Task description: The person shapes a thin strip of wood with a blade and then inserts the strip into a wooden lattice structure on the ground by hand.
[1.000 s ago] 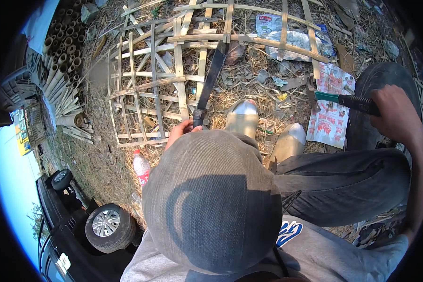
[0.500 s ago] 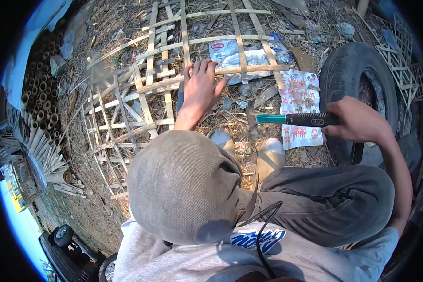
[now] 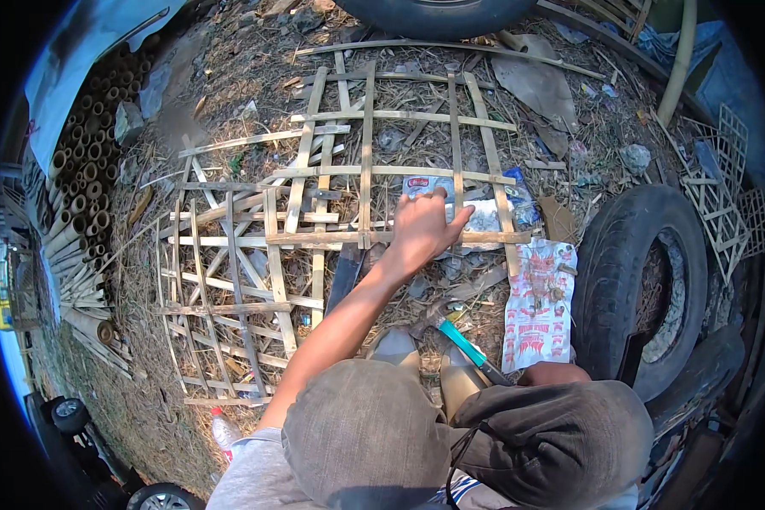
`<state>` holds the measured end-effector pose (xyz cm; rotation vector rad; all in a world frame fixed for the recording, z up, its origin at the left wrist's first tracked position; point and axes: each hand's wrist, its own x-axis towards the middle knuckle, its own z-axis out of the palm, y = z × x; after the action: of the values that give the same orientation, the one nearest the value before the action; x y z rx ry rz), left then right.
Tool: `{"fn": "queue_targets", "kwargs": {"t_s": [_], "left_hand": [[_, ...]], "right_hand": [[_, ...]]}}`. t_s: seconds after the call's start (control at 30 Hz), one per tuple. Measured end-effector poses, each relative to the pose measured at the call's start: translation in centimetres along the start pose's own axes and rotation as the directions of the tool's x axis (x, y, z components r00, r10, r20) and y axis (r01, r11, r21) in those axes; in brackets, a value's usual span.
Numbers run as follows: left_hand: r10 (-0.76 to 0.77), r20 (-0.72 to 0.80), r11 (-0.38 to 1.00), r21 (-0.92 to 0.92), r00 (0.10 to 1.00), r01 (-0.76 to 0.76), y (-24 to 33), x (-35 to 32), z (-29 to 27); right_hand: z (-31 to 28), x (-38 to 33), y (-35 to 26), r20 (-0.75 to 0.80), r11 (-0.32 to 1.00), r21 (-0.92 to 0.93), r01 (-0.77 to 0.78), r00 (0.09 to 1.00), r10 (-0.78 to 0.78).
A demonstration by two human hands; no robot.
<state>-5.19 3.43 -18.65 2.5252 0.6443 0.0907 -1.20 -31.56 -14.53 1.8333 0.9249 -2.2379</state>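
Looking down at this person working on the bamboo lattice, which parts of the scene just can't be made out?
- Right hand: head view, mostly hidden behind the grey hat; its grip on the teal-handled tool cannot be seen.
- Tool's working end: lost among straw and scraps near the shoes.
- Left hand: its palm side is hidden, pressed on the bamboo lattice.
- Tyre: its lower part is covered by dark objects.
- Stacked bamboo poles: bent and dimmed at the fisheye rim.

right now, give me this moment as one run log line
left hand: flat on woven bamboo-strip lattice | right hand: mostly hidden, at teal-handled tool | black rubber tyre: on person's right
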Motion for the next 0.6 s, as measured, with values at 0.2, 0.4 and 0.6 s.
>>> {"fn": "queue_targets", "kwargs": {"t_s": [0.2,0.4,0.6], "left_hand": [[-0.216,0.177,0.973,-0.047,0.960,0.228,0.3,5.4,4.5],[-0.325,0.178,0.942,-0.019,0.929,0.334,1.3,5.0,4.6],[-0.254,0.143,0.963,-0.055,0.957,0.264,1.6,6.3,6.0]], "right_hand": [[-3.5,5.6,-0.3,0.355,0.996,-0.068,0.052,0.934,-0.025],[-2.7,9.6,0.4,0.412,0.970,0.088,0.227,0.878,-0.243],[-2.8,10.1,0.3,0.364,0.975,0.055,0.214,0.905,-0.220]]}}
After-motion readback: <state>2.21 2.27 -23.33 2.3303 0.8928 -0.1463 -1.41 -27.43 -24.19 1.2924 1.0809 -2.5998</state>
